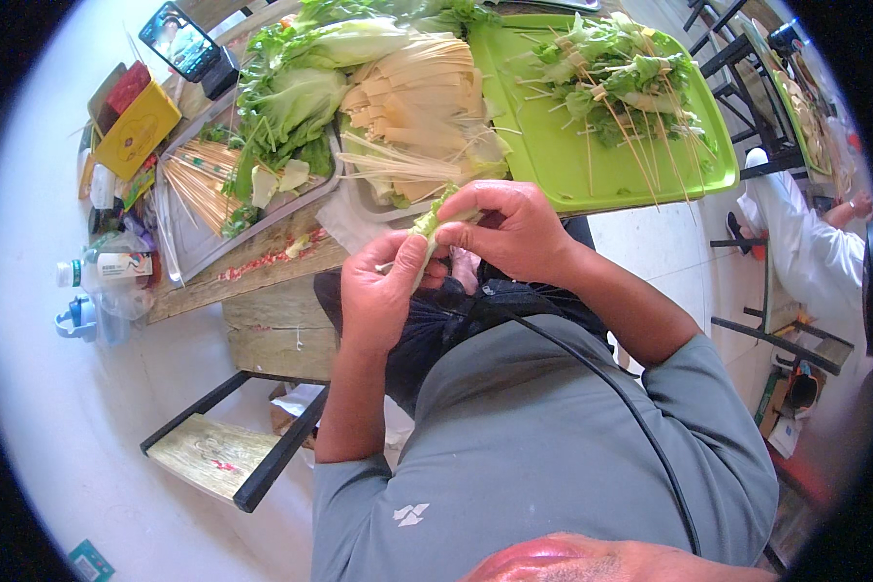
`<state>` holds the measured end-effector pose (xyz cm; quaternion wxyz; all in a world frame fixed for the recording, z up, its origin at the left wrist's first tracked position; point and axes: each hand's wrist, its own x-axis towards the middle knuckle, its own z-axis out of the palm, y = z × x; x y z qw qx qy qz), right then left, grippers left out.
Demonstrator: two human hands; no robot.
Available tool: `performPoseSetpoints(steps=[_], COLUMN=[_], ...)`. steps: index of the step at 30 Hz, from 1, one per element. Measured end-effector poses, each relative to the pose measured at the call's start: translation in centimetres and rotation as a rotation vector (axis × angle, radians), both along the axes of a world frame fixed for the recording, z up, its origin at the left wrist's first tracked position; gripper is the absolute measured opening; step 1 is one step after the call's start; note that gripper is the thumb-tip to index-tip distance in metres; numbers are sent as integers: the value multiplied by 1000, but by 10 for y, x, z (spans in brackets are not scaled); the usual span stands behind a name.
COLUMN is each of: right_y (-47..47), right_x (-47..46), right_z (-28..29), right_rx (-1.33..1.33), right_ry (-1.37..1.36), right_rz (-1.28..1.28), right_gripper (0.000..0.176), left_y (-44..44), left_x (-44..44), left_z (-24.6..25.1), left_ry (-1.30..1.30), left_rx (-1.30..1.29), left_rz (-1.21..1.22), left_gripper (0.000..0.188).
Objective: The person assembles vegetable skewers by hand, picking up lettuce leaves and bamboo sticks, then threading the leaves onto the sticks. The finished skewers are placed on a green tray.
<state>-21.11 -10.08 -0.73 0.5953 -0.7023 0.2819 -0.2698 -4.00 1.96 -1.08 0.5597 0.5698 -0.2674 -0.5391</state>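
Observation:
A green lettuce leaf (428,220) is pinched between my two hands above my lap, just off the table's front edge. My left hand (382,284) grips its lower part, with a pale thin stem end poking out beside the thumb. The fingers and thumb of my right hand (505,229) close on its upper part. Beyond them lies a pile of cut tofu-skin strips (415,94), with enoki mushrooms (400,164) at its near side. On a lime-green tray (524,138) at the right rest several skewered lettuce rolls (618,87).
Bamboo skewers (200,178) and loose lettuce (291,102) occupy a grey tray (244,231) at the left. A phone (180,42) stands behind it. Bottles (109,268) and a yellow box (137,129) line the table's left side. A person in white (804,225) sits at far right.

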Motion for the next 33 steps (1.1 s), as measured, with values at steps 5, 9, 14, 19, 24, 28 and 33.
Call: performPoseSetpoints(steps=[5, 9, 14, 19, 24, 28, 33], right_y=[2, 7, -18, -63, -69, -73, -66], right_x=[4, 10, 24, 52, 64, 63, 49], right_z=[8, 0, 8, 7, -1, -6, 20], right_rx=[52, -64, -103, -939, -1187, -1183, -875], right_ry=[66, -4, 72, 332, 509, 404, 37], right_rz=[-82, -78, -75, -212, -151, -211, -444], right_gripper=[18, 19, 20, 20, 12, 10, 11], left_y=[4, 6, 16, 23, 32, 34, 28], left_x=[-10, -10, 1, 17, 24, 27, 29], left_z=[0, -3, -10, -13, -18, -20, -17], left_ry=[-99, -111, -152, 20, 92, 106, 119], left_rx=[-127, -93, -73, -95, -106, -110, -165], left_rz=[60, 99, 238, 432, 442, 454, 521], left_gripper=[25, 22, 19, 17, 17, 17, 17])
